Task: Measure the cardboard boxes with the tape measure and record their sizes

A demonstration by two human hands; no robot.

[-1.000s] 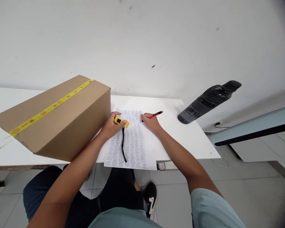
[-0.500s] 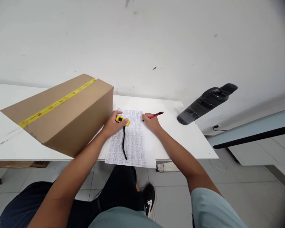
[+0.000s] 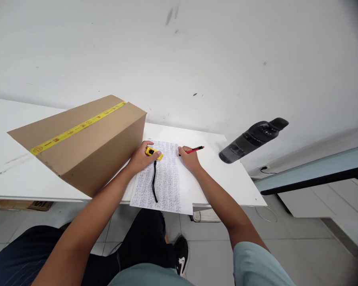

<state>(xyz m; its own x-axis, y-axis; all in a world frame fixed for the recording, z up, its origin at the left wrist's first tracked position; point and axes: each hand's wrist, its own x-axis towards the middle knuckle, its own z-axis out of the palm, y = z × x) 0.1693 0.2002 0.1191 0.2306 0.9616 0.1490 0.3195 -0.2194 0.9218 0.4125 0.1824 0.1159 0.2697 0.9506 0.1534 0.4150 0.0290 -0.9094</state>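
Observation:
My left hand (image 3: 141, 158) is closed around a yellow and black tape measure (image 3: 154, 153), resting over the upper left of a sheet of paper (image 3: 167, 186). A black wrist strap (image 3: 154, 182) trails from the tape measure down across the sheet. Dense rows of blue handwriting cover the paper, whose lower edge hangs past the table edge. In my right hand (image 3: 189, 158) is a red and black pen (image 3: 196, 149), its tip pointing down at the paper's upper right side.
A large cardboard box (image 3: 89, 147) with yellow tape stands left of the paper, beside my left forearm. On the right of the white table (image 3: 209, 139) is a dark bottle (image 3: 250, 141). The wall (image 3: 179, 59) rises right behind the table.
The whole view has tilted and shifted slightly. Both hands keep the tape measure and the pen, almost in the same places over the paper.

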